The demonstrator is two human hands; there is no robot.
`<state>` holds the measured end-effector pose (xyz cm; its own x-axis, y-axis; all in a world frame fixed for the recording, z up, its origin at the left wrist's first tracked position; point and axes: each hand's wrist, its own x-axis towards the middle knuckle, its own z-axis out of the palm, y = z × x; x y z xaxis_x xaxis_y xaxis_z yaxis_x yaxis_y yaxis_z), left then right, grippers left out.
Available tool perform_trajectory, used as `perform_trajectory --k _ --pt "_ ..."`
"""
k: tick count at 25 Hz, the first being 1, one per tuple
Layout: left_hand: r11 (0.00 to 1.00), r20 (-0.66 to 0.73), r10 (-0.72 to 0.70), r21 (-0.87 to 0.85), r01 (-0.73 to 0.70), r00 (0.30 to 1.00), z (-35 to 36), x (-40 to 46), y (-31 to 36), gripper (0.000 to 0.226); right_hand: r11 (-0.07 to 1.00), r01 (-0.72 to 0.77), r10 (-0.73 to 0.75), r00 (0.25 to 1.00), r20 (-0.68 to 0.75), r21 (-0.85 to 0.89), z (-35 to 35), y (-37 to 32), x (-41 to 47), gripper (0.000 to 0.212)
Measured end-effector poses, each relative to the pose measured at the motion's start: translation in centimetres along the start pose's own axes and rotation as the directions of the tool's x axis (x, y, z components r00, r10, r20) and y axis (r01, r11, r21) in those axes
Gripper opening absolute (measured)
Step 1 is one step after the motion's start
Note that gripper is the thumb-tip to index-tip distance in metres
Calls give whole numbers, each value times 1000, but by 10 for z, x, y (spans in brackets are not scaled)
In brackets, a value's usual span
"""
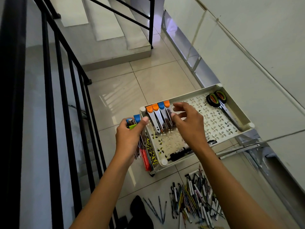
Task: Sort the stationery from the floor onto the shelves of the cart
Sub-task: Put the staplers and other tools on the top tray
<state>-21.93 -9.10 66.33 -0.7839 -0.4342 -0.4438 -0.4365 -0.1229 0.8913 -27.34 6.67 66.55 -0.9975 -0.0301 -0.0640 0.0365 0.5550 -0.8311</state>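
Furthest left, a black stair railing [54,90] runs down the side of the view, with pale steps [105,27] rising behind it and glossy floor tiles [125,90] spreading below. Next comes the left hand [130,138], held just off the left edge of a cart. Its fingers curl around a small bunch of staplers [132,123] with blue and green ends, the thumb pressed along the top. Beneath that hand, a lower shelf shows red and yellow-black speckled items [149,151], only partly visible. The cart's top shelf [214,119] is a cream perforated tray. Four chrome staplers [159,116] lie side by side at its left end, with orange, orange, blue and orange caps pointing away from the person. The right hand [188,124] hovers just over these, fingers spread and loosely bent, fingertips at or touching the rightmost stapler; it grips nothing. Black markers [179,152] lie along the near rim of the cart. At the tray's far right corner rests a pair of scissors [222,106] with black, orange and green handles, blades pointing toward the near right. On the floor below, near the right forearm, lies a loose pile of pens and pencils [196,200], with a few stray pencils [156,209] and a dark cloth-like shape [140,210] to its left.
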Motion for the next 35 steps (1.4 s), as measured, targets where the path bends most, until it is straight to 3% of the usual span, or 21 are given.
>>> perform_trajectory --k 3,5,7,9,11,13,16,20,26,29,32,33,35 --pt "996 116 5 -90 5 993 0 -2 23 35 979 -34 -37 939 341 199 -1 -28 -20 43" --pt "990 181 19 -142 7 983 6 -4 35 25 948 -106 -38 898 438 299 2 -37 -30 48" --pt "987 232 33 -161 5 972 11 -6 41 20 903 -166 -12 913 409 397 -2 -37 -30 45" --pt "989 256 42 -150 -4 966 15 -6 43 31 880 -200 11 915 403 431 -10 -34 -27 41" --pt "993 199 55 -109 -34 979 17 -4 40 41 880 -226 69 931 358 419 -22 -27 -23 37" --pt "996 83 70 -57 -66 994 15 -1 30 36 916 -228 158 961 226 331 -34 -17 -13 34" --pt "999 -45 38 7 -37 998 9 4 8 34 983 -184 183 983 22 7 -38 2 6 36" --pt "999 -37 -32 32 33 999 14 2 -10 41 974 -109 113 994 8 -200 -14 18 22 31" --pt "997 -1 -31 73 31 1000 16 4 -13 33 969 -28 29 1000 0 -247 0 21 25 23" --pt "997 13 -39 72 38 999 14 -1 -6 31 970 -51 55 998 11 -237 -1 19 23 26" --pt "1000 3 29 -10 -29 1000 11 -7 4 32 989 -22 12 997 -70 -145 -11 4 8 29" --pt "998 24 39 -59 -38 999 11 -8 10 32 999 0 -2 1000 -29 -51 -15 -5 -2 28" --pt "984 93 16 -179 1 996 18 -10 25 34 988 -34 -5 968 249 153 -20 -25 -26 31"
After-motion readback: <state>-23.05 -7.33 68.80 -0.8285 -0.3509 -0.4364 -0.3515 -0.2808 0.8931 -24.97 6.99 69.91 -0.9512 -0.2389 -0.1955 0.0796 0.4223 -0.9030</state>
